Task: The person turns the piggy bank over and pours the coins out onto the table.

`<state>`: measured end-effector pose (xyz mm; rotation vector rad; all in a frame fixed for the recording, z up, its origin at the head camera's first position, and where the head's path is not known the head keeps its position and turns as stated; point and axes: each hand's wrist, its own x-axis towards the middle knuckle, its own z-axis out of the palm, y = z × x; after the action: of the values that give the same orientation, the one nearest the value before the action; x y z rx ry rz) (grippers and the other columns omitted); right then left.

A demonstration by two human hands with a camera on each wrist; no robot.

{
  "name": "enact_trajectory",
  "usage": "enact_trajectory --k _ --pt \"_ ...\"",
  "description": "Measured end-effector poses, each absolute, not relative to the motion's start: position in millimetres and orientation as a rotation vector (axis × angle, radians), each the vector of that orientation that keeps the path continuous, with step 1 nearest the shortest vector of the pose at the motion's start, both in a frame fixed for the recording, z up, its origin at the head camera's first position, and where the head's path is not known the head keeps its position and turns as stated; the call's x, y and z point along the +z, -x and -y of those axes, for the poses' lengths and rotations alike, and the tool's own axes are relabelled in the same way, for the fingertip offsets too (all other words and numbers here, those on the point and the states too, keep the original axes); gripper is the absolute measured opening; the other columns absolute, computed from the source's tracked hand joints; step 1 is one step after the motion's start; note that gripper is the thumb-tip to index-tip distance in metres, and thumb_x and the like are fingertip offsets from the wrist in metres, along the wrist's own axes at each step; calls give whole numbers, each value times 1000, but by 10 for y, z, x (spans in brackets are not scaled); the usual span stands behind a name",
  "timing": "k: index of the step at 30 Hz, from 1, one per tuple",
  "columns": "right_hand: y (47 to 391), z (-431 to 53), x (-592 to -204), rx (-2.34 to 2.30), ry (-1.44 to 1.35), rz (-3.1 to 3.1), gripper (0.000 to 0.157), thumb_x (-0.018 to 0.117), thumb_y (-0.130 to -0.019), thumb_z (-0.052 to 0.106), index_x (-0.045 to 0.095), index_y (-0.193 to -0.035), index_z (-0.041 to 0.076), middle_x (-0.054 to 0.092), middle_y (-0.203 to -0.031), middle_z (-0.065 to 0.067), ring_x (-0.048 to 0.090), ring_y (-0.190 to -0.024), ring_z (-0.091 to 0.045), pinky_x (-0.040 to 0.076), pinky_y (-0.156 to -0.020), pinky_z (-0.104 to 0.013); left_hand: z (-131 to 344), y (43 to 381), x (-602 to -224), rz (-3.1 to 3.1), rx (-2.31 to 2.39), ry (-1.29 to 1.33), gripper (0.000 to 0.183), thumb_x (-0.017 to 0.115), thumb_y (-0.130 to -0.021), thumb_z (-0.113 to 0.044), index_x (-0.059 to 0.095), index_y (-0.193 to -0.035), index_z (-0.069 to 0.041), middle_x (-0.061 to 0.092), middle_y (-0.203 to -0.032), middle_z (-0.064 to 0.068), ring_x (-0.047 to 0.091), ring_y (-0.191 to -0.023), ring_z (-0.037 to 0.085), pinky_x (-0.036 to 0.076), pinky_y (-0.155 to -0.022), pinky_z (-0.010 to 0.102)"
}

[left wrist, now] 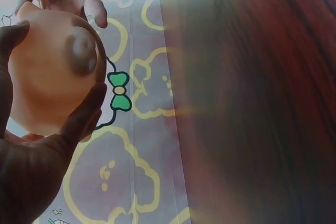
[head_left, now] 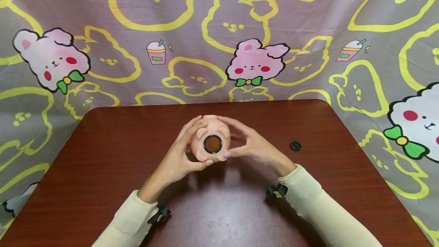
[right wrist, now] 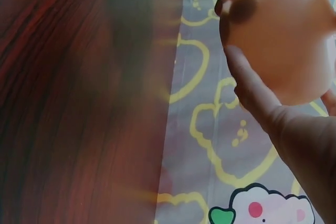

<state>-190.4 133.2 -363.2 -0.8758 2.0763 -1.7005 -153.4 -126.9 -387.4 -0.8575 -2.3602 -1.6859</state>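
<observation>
Red-brown and glossy, the table (head_left: 99, 178) spreads out below. Nearest are two pale sleeves (head_left: 128, 218); beyond them, the left hand (head_left: 176, 157) and right hand (head_left: 255, 146) grip a pink pig (head_left: 214, 128) between them, above the table, its dark-rimmed hole (head_left: 212, 144) showing. Right of the right hand, a black cap (head_left: 295, 146) lies on the table. Behind hangs a cartoon-print cloth (head_left: 195, 43).

The desk (head_left: 103, 155) has a reddish-brown wood-grain top with rounded far corners. Behind it and along both its sides hangs a greyish-mauve cloth backdrop (head_left: 200, 7) printed with yellow outlined cartoon animals. Beyond the desk's far edge appear a white rabbit head (head_left: 257, 64) with a green bow tie (head_left: 249, 82) and two pink drink cups (head_left: 156, 54); another rabbit head (head_left: 416, 125) is right of the desk.
</observation>
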Motion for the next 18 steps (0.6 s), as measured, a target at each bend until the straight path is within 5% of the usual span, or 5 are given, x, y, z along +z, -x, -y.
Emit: enact_trajectory --k 9,18 --pt "1908 -1286 -3692 -1770 861 -1948 93 86 -85 7 39 -161 32 42 -165 4 59 -133 -31 59 -96 -38 1269 1542 -3906 2359 -1671 892 98 93 -74 1 43 -157 -18 20 -173 9 43 -145 33 61 -89 27" --pt "1889 -1301 -3774 -1862 852 -1945 92 86 -85 3 40 -161 27 38 -167 5 52 -139 -20 60 -96 -34 1241 1573 -3928 2392 -1720 873 106 90 -78 1 34 -164 -23 15 -175 7 45 -144 34 58 -91 23"
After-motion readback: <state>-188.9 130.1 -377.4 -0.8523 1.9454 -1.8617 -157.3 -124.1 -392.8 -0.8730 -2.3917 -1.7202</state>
